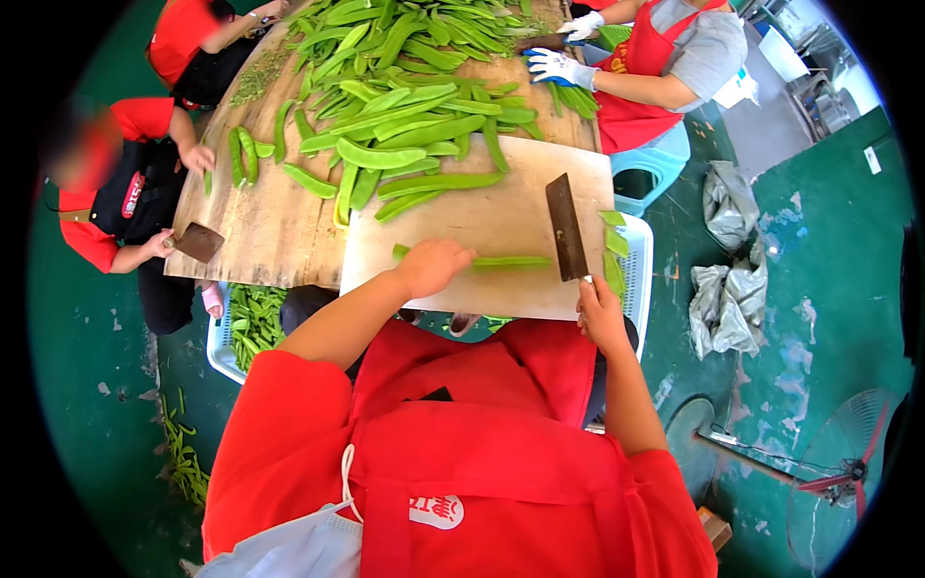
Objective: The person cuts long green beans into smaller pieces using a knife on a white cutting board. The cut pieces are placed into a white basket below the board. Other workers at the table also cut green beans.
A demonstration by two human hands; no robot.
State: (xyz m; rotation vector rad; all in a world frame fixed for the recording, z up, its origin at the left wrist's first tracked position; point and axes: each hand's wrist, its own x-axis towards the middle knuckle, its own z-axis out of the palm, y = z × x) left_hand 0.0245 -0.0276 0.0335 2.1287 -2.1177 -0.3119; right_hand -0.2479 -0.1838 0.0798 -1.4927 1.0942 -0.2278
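Observation:
My left hand point(433, 269) lies over a long, flat green bean pod point(512, 262) on the white cutting board point(527, 165), its fingers curled on the pod. One end of the pod shows left of the hand; the middle is hidden under it. In my right hand point(601, 312) is the handle of a cleaver point(566, 230). Its dark rectangular blade is raised upright past the pod's right end, apart from it. Cut pod pieces point(614, 249) lie beyond the board's right edge, over a white basket point(642, 289). Several whole pods point(426, 189) rest on the board's far left part.
A large heap of bean pods point(405, 43) covers the wooden table point(289, 238). At left, a co-worker holds another cleaver point(199, 243); at right, a co-worker's gloved hand point(556, 68) rests near pods. Below stands a basket of cut pieces point(256, 318). A fan point(842, 477) stands right.

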